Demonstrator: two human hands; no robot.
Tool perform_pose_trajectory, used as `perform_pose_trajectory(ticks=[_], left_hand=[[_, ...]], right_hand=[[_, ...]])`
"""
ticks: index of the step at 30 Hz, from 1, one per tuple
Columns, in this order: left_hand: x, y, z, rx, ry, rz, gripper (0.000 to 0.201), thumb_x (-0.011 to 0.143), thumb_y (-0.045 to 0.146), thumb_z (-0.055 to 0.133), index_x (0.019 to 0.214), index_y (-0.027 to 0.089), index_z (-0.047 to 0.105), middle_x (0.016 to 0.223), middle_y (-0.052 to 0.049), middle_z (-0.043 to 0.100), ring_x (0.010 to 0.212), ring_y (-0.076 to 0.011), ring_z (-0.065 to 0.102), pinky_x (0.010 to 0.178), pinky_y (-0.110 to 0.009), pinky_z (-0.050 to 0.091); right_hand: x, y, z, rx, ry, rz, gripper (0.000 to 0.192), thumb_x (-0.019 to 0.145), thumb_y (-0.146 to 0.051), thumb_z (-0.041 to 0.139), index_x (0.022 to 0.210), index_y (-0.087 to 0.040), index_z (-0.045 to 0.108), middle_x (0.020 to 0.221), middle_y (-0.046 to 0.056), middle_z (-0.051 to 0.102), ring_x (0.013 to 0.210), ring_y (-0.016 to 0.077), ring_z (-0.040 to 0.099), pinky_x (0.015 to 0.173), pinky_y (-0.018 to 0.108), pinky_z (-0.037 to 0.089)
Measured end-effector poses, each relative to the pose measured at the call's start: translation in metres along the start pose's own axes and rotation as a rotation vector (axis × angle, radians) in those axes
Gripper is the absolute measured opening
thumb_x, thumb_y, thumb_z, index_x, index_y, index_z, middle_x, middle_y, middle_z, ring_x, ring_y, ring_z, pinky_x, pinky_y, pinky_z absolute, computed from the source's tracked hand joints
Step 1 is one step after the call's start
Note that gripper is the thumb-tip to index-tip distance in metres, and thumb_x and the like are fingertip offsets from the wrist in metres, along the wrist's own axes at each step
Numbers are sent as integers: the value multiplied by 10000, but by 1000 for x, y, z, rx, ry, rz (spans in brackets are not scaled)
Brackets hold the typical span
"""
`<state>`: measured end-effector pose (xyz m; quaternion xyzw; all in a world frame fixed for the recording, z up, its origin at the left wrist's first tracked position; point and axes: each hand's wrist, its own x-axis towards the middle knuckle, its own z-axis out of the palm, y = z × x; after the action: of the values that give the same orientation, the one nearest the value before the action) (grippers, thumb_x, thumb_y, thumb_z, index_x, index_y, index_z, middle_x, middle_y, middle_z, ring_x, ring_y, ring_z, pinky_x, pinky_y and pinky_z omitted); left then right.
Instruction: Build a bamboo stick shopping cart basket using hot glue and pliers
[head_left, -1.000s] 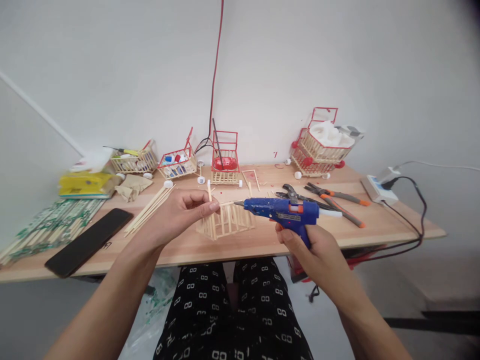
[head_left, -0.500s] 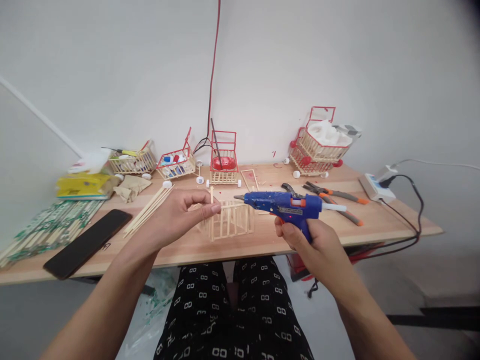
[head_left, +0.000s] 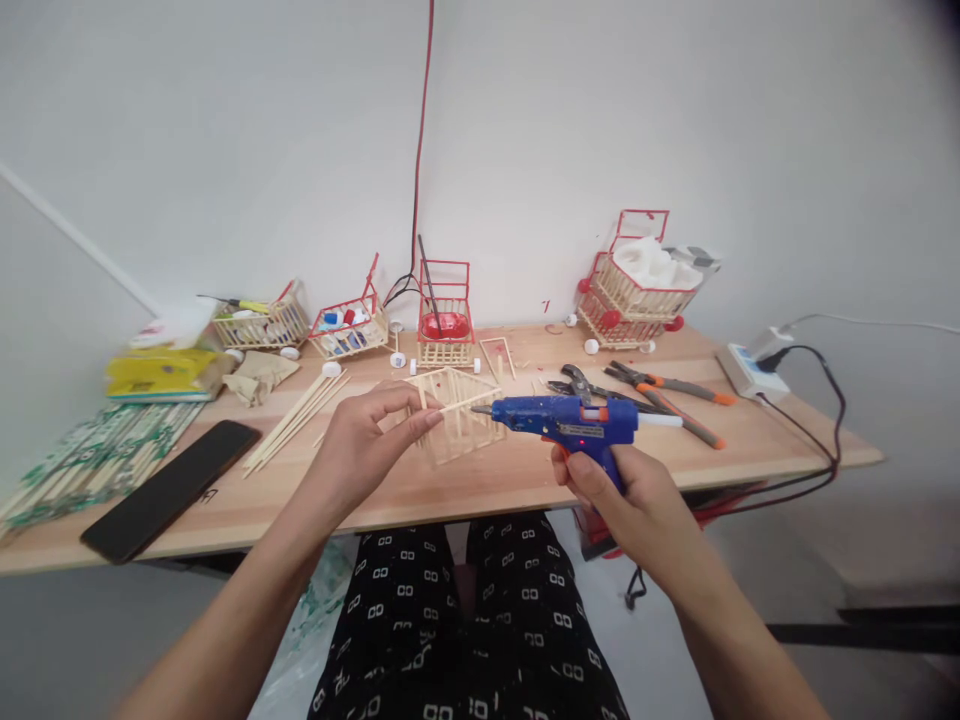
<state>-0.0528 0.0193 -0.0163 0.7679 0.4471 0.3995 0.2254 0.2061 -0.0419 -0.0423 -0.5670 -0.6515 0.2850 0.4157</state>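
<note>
Wooden table (head_left: 525, 480), stick frame (head_left: 466, 402) pinched between left fingers (head_left: 417, 428), right fingers (head_left: 589, 474) around glue gun (head_left: 555, 411)

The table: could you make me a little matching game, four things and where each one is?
1. Glue gun
2. Wooden stick frame
3. Phone
4. Power strip

A. Lying flat near the left end of the table
B. Held by the left hand
C. Near the table's right end
D. Held by the right hand

Pairs: 1-D, 2-B, 3-A, 4-C
</note>
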Motion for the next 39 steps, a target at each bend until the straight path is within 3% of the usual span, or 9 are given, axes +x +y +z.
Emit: perform_pose_trajectory(ticks=[17,24,35,39], left_hand=[[-4,1,6,-80,22,-38,232,849,377,619,705,196,630,888,-25,711,882,-188,633,829,-315,448],[-3,2,8,-85,21,-45,236,845,360,629,683,189,616,868,-19,705,868,-176,632,830,-303,446],[-3,0,10,-78,56,-23,206,835,355,643,702,197,644,859,-10,714,861,-175,645,805,-307,464],[-2,1,10,-74,53,-22,209,836,357,644,697,200,645,861,-5,715,865,-173,645,797,-305,464]], right_hand=[[1,5,8,18,3,23,371,917,-512,478,882,-170,616,840,58,681,692,161,605,620,269,469],[-1,0,8,16,-26,34,379,920,-515,469,866,-170,617,710,23,622,631,147,561,566,256,438],[-1,4,5,-43,28,33,398,911,-539,463,895,-178,631,851,55,681,705,163,586,640,276,458],[-1,3,7,-28,18,35,403,909,-541,465,879,-173,626,775,44,661,655,156,572,595,269,442]])
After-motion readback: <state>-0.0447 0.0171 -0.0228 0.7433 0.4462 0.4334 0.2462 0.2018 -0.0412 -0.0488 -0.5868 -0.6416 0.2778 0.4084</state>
